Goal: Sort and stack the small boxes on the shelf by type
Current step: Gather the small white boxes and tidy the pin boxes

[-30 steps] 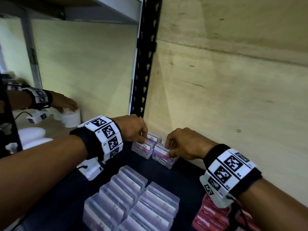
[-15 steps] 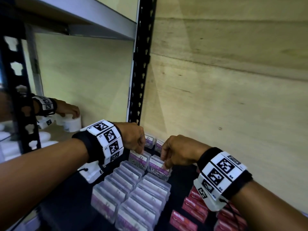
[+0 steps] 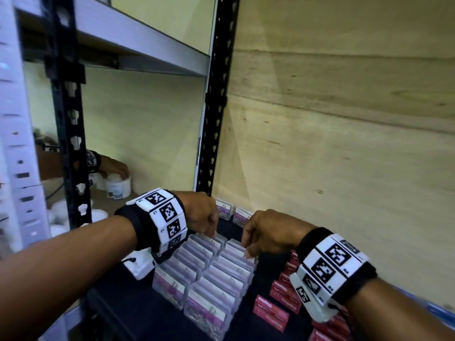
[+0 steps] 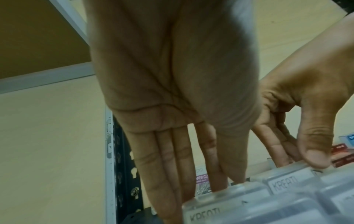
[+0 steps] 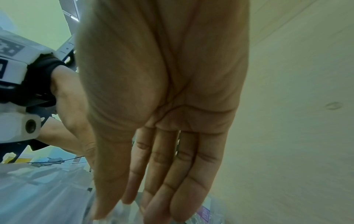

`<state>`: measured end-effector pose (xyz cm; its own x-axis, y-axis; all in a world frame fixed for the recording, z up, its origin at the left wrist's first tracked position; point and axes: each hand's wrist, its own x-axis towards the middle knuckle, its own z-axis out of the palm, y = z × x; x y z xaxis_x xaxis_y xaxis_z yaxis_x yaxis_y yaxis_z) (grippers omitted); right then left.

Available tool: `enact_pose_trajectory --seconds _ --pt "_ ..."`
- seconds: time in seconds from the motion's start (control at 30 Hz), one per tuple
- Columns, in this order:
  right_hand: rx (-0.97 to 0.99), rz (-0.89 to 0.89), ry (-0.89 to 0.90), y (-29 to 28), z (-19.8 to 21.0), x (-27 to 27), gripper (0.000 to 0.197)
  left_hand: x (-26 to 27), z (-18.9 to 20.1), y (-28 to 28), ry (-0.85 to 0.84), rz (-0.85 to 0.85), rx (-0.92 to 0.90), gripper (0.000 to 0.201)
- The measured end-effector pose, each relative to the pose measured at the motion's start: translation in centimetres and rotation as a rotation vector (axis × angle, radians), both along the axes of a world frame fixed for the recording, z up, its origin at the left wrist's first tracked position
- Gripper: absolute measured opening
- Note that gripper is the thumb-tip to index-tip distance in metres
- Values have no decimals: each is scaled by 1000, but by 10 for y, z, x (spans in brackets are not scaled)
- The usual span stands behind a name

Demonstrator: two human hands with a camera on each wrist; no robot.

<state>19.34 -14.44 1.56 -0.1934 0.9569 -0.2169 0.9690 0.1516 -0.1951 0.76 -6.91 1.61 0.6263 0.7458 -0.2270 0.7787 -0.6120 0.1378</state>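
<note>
Two rows of clear paper-clip boxes with purple labels stand on the dark shelf. My left hand pinches the rearmost box of the left row, with straight fingers behind that box. My right hand pinches the rearmost box of the right row. Its thumb lies on the lid of that box, with the fingers behind. In the right wrist view the right hand points down, and blurred plastic hides the box.
Two more clear boxes stand at the back against the plywood wall. Red boxes lie to the right of the rows. A black upright rises behind my left hand. Beyond it, another person's hand rests on white tubs.
Both hands have come toward me from the back of the shelf, each with a clear box. The boxes now stand at the rear ends of the two rows.
</note>
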Motion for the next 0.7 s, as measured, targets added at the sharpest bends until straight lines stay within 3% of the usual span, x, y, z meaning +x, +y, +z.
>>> enact_pose_trajectory --seconds 0.27,0.5,0.7 --pt "-34 10 45 -3 0 2 16 -1 2 -3 -18 24 -42 17" --pt "-116 38 78 9 3 9 9 1 7 11 -9 71 -183 16" --pt "43 -34 24 41 9 23 13 7 12 42 -72 78 -22 29"
